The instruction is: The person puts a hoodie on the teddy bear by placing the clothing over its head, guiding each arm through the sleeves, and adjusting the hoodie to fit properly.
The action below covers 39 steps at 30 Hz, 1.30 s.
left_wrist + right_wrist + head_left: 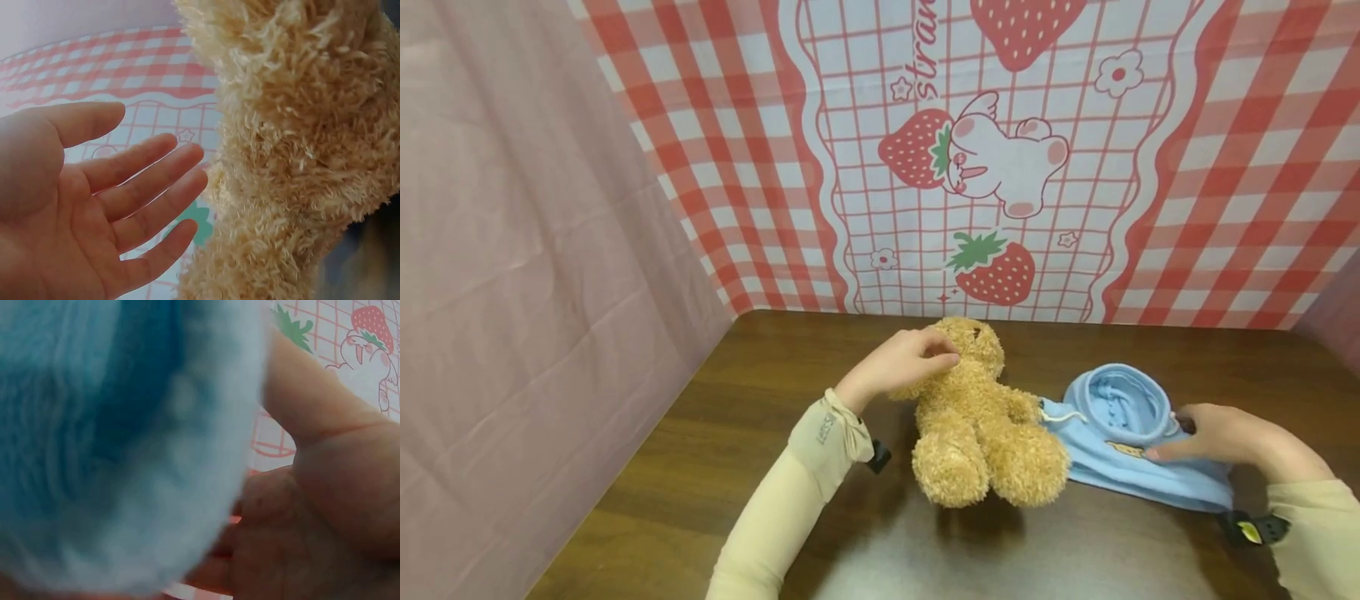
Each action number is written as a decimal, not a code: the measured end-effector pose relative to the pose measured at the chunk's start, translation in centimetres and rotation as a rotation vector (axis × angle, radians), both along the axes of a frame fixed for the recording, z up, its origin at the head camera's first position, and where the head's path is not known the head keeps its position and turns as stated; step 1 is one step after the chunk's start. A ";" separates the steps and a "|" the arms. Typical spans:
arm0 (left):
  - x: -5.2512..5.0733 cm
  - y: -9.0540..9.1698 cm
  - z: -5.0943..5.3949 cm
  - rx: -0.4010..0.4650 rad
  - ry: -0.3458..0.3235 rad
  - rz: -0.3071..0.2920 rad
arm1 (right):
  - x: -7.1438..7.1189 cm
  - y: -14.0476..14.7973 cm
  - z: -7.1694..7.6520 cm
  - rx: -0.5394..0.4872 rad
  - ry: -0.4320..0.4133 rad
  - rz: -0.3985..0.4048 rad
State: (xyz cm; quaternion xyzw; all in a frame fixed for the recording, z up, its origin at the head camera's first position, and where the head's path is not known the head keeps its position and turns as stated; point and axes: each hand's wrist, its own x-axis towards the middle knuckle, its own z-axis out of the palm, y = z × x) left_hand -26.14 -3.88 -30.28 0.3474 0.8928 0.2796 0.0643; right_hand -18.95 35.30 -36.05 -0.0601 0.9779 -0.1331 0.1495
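A curly tan teddy bear [966, 408] lies on the brown table, feet toward me. My left hand [910, 358] is at the bear's head and upper left side in the head view. In the left wrist view this hand [119, 194] has its fingers extended and palm bare, with the bear's fur [300, 125] beside it. A light blue hoodie [1150, 475] with white drawstrings lies right of the bear. At the hoodie's right side is my right hand [1240, 437], thumb over its front. The right wrist view shows blurred blue fabric [187, 506] hiding the fingertips of that hand [312, 481].
A strawberry-print checked cloth [970, 167] hangs behind the table [700, 433]. A pinkish curtain [535, 292] hangs along the left side. The hoodie's left end touches or lies close to the bear's right-hand side.
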 end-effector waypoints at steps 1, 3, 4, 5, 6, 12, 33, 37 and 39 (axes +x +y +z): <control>-0.1 0.2 0.1 -0.007 -0.006 -0.012 | -0.1 0.0 -0.1 -0.010 -0.004 0.001; -0.4 0.5 0.2 -0.021 -0.019 -0.043 | -0.3 0.1 -0.2 -0.025 -0.010 -0.008; -0.6 0.6 0.2 -0.027 -0.029 -0.062 | -0.4 0.1 -0.2 -0.030 -0.015 -0.015; -0.7 0.8 0.3 -0.036 -0.035 -0.081 | -0.4 0.1 -0.2 -0.035 -0.021 -0.022; -0.8 0.9 0.3 -0.042 -0.048 -0.106 | -0.5 0.0 -0.3 -0.040 -0.021 -0.029; -1.3 1.5 0.9 -0.075 -0.133 -0.238 | -0.5 -0.4 -0.5 -0.077 -0.003 -0.046; -1.8 3.8 1.6 -0.288 -0.113 -0.274 | -0.5 -3.1 2.2 -0.191 0.302 -0.023; -1.7 4.6 1.8 -0.337 -0.103 -0.287 | -0.5 -4.1 3.4 -0.191 0.349 -0.008; -1.8 5.0 1.8 -0.336 -0.110 -0.302 | -0.5 -4.5 4.0 -0.198 0.378 0.001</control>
